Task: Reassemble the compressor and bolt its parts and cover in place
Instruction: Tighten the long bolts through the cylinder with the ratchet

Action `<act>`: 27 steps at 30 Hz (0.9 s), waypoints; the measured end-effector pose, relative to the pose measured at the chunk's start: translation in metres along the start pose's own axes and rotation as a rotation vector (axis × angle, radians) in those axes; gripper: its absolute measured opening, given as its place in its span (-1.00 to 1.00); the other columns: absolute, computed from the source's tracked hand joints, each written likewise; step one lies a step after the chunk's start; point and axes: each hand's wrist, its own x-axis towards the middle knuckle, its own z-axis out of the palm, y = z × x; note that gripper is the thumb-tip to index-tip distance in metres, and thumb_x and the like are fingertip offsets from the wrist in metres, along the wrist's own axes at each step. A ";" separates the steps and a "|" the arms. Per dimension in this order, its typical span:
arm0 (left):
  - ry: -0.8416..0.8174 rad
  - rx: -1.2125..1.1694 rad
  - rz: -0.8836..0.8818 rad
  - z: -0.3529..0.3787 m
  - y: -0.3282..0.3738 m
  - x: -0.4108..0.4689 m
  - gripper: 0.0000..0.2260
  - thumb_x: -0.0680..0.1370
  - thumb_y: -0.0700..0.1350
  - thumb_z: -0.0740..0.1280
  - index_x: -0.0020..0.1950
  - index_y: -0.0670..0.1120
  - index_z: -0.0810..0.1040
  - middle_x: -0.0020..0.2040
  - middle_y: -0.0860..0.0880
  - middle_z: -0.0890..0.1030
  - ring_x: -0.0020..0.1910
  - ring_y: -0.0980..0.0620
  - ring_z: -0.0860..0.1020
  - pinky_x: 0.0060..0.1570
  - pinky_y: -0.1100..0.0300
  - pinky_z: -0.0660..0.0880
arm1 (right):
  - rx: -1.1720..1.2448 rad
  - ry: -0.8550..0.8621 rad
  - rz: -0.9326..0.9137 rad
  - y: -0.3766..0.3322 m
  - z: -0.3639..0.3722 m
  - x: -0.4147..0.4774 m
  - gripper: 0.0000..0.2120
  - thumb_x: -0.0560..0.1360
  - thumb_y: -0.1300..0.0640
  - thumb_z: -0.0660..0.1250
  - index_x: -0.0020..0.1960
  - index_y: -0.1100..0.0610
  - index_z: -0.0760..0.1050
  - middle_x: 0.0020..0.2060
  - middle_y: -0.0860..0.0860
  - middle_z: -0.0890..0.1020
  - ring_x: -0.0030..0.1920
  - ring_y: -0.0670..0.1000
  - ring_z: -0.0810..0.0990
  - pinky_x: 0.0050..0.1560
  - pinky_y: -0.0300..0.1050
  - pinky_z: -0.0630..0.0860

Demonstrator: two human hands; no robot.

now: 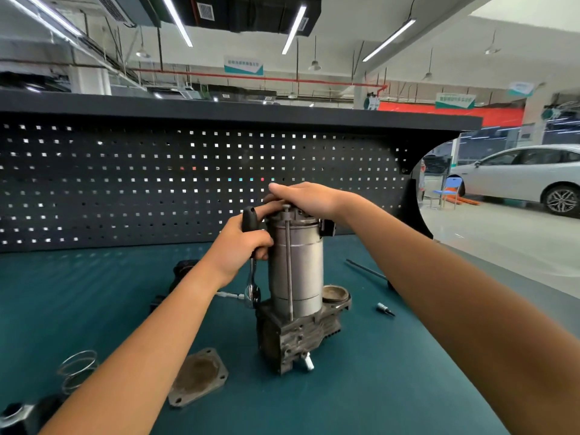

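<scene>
Both forearms [141, 334] are bare, as are the left hand [240, 246] and the right hand [309, 198].

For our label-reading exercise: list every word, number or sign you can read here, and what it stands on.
No text can be read.
Hanging teal-and-white sign: characters too blurred.
Green-and-white sign: characters too blurred.
Small teal sign: too blurred.
Compressor: no markings visible.

Teal bench [376, 387] with upright compressor [304, 268], flat cover plate [197, 379], wire spring [77, 368], socket bit [385, 309], long rod [365, 270].
</scene>
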 end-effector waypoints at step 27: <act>0.452 -0.851 0.069 -0.049 0.111 0.021 -0.76 0.56 -0.11 0.16 -0.31 -0.11 0.36 -0.50 0.04 0.34 -0.56 0.14 0.31 -0.43 0.33 0.42 | 0.150 -0.026 0.023 0.010 -0.001 0.006 -0.51 0.60 -0.24 -0.05 0.19 -0.03 0.54 0.18 -0.10 0.60 0.28 -0.06 0.46 0.42 -0.05 0.23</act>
